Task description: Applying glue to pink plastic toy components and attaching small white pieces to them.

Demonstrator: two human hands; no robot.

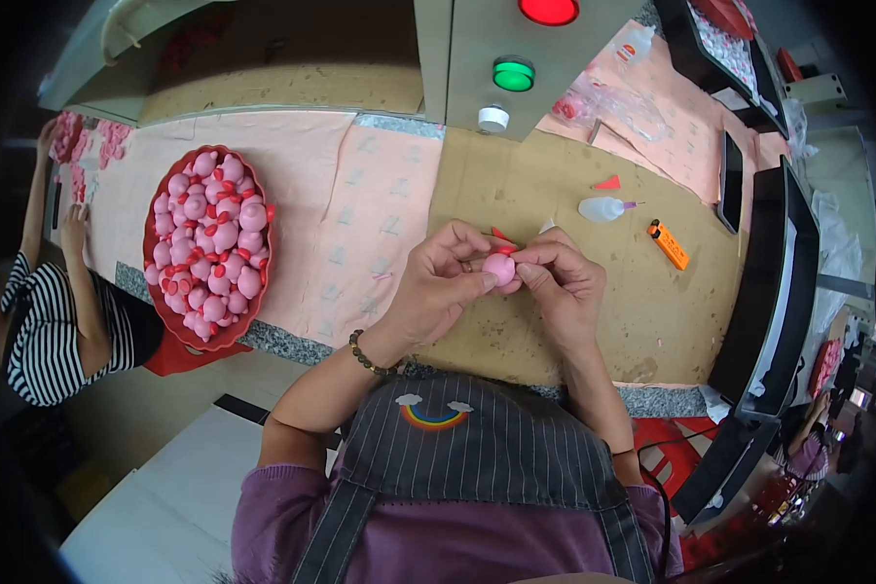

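Observation:
Between both hands, above the brown cardboard sheet point(594, 321), is a small round pink figure point(499, 269) with a red part at its top. My left hand point(446, 277) pinches it from the left with thumb and fingers. On its other side my right hand point(562, 282) grips it, thumb and forefinger pressed close together. The fingers cover part of the figure. A red scalloped bowl point(152, 255) to the left is heaped with similar pink figures point(209, 238) with red parts.
Right of my hands lie a squeeze bottle point(602, 208), a small red piece point(606, 182) and an orange cutter point(669, 244). A grey box with lit buttons point(513, 73) overhangs the table. Black trays point(769, 292) line the right edge. Another person in stripes point(54, 321) works at far left.

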